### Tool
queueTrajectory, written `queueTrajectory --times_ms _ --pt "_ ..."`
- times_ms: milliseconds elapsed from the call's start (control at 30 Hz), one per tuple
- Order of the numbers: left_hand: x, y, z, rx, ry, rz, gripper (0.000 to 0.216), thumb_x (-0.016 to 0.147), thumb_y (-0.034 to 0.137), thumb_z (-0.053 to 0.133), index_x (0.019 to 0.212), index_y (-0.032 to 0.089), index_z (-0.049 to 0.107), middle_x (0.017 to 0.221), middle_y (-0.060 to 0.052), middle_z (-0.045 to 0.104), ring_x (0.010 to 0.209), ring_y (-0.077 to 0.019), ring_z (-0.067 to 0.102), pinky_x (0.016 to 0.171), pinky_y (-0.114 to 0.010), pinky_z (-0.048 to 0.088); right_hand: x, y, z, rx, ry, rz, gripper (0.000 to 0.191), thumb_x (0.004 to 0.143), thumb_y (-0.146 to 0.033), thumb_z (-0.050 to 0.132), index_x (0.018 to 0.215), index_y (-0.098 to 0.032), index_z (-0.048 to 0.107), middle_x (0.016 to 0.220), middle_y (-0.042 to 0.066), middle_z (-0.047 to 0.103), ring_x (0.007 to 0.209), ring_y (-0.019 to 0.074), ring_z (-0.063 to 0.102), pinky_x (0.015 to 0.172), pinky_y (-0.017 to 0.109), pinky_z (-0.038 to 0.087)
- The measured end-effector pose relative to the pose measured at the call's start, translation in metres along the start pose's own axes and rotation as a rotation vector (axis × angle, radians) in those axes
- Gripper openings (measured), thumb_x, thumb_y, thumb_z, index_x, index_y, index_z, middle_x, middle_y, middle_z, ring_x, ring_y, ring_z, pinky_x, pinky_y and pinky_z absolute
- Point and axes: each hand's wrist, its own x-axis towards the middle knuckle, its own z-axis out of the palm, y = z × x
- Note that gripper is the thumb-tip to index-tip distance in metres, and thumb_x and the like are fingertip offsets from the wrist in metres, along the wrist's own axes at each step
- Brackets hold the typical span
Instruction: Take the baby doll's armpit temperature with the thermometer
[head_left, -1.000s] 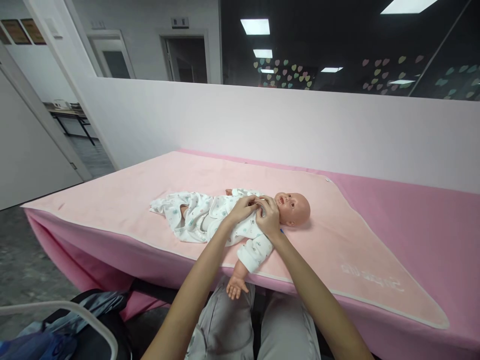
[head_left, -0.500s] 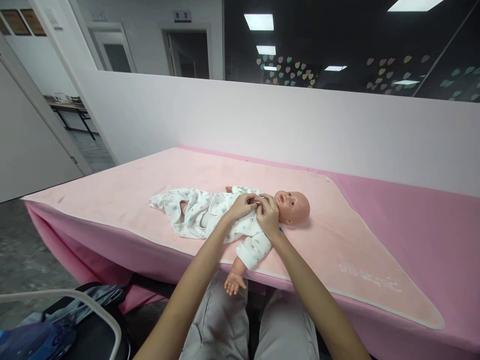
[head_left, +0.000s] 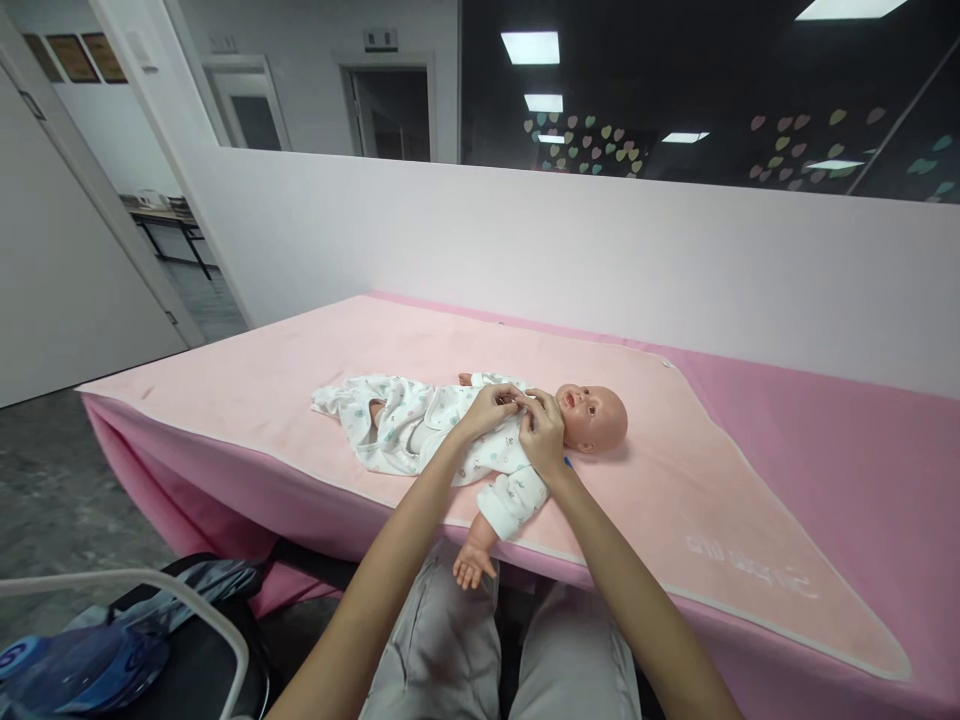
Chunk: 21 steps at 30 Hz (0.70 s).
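A baby doll (head_left: 604,420) lies on its back on a pale pink mat (head_left: 277,345), its head to the right. It wears a white baby romper (head_left: 442,400) with small printed spots, loose and folded about the legs. At the doll's upper chest, my left hand (head_left: 491,408) pinches the romper's front. Right beside it, close to the doll's chin, my right hand (head_left: 543,425) pinches the same cloth with bent fingers. The fingertips of both hands nearly meet; what lies between them is too small to make out. The doll's near arm (head_left: 474,555) hangs over the table edge.
A pink cloth (head_left: 885,440) covers the table under the mat. Behind it stands a white low wall (head_left: 525,250) with dark glass above. To the lower left are a black chair (head_left: 202,660) and a blue-tinted plastic bottle (head_left: 82,665). A door (head_left: 67,230) stands at left.
The view has shifted slightly, so the scene sits a little further right. Both hands stay at the romper's chest, with only small finger movement.
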Motion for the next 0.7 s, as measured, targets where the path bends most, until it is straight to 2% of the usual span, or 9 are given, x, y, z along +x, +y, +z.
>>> queueTrajectory --times_ms 267,500,600,700 --pt "0.0 0.006 -0.001 -0.051 0.011 -0.024 0.011 0.07 0.019 0.055 0.075 0.012 0.062 0.073 -0.003 0.062 0.073 -0.0146 0.056 0.07 -0.026 0.043 0.0 -0.001 -0.001 -0.004 0.005 -0.009 0.041 0.071 -0.001 0.036 0.095 -0.022 0.062 0.1 0.006 0.057 0.097 0.0192 0.052 0.085 0.036 0.046" --pt "0.001 -0.003 -0.001 0.005 0.035 -0.006 0.013 0.071 0.018 0.054 0.078 0.011 0.063 0.074 -0.004 0.062 0.072 -0.0138 0.056 0.067 -0.024 0.042 0.002 -0.003 -0.001 -0.021 0.005 -0.037 0.039 0.07 -0.001 0.036 0.093 -0.021 0.061 0.098 0.006 0.057 0.094 0.0189 0.053 0.084 0.035 0.046" --pt "-0.001 -0.002 -0.012 0.064 -0.008 -0.054 0.018 0.073 0.022 0.056 0.086 0.012 0.064 0.076 -0.004 0.062 0.072 -0.0138 0.056 0.066 -0.024 0.042 0.002 -0.003 0.0 -0.034 0.012 -0.048 0.039 0.071 -0.001 0.035 0.092 -0.021 0.061 0.099 0.007 0.057 0.095 0.0192 0.053 0.084 0.036 0.046" --pt "-0.009 0.006 -0.03 0.021 -0.046 -0.157 0.025 0.073 0.027 0.058 0.092 0.013 0.063 0.083 -0.005 0.063 0.078 -0.015 0.058 0.07 -0.025 0.044 0.002 -0.002 0.0 -0.036 0.016 -0.04 0.038 0.072 -0.001 0.035 0.09 -0.02 0.061 0.101 0.007 0.057 0.096 0.0196 0.053 0.084 0.037 0.046"
